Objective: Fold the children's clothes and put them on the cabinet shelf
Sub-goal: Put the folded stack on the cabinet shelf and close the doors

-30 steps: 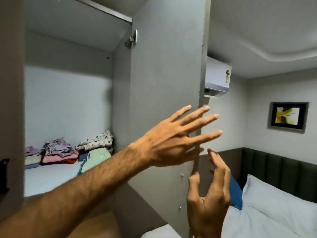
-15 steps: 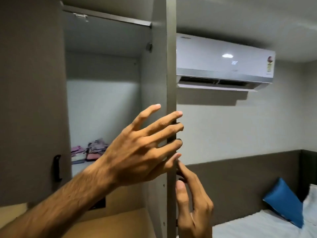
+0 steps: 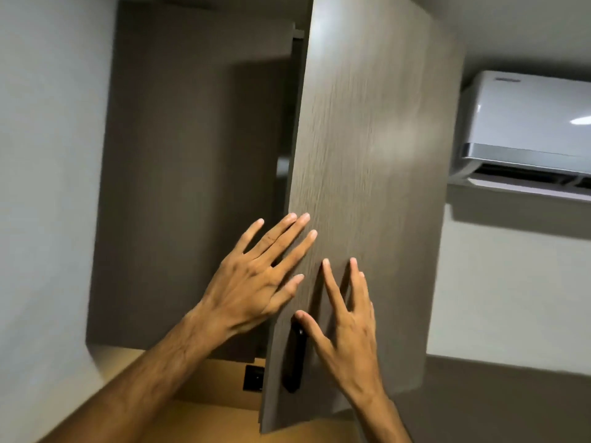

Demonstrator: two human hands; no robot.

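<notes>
Both hands flat on cabinet door (image 3: 367, 193), fingers spread, gripping nothing: left hand (image 3: 252, 279) at door edge, right hand (image 3: 345, 327) beside black handle (image 3: 294, 359). Clothes and shelf hidden behind door.

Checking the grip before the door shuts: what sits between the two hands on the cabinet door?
Head view: between the left hand and right hand lie bare cabinet door panel and the top of its black handle.

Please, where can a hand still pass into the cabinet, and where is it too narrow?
Free: the dark gap between the left door panel and the swinging door. It is crowded at the door edge, where the left hand and right hand spread beside the black handle. The shelf is hidden.
</notes>
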